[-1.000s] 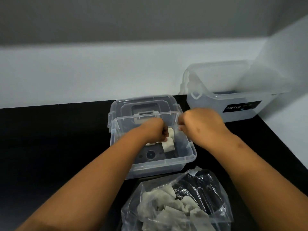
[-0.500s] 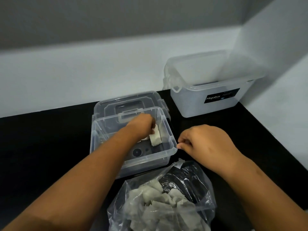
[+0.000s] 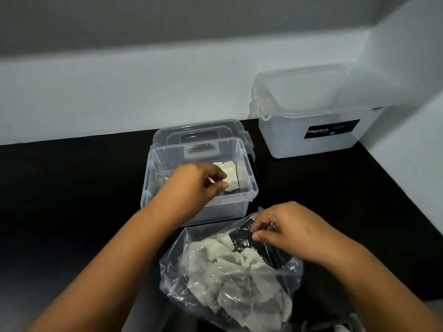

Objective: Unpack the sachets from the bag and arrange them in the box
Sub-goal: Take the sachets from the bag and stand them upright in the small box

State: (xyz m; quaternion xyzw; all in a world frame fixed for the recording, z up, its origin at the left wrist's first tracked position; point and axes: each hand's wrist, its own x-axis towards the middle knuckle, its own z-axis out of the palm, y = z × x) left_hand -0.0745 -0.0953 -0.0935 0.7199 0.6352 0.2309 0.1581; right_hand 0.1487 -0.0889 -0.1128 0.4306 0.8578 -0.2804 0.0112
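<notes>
- Sachets (image 3: pixel 230 176) lie at the far right of the clear box (image 3: pixel 249 195); more fill the bag (image 3: pixel 182 279) just in front of it.
- Left hand (image 3: pixel 196 185) hovers over the box, fingers loosely curled, holding nothing I can make out.
- Right hand (image 3: pixel 290 228) pinches the bag's rim.
- All sit on the black bench (image 3: pixel 72 200), a lid (image 3: pixel 203 130) behind the box.
</notes>
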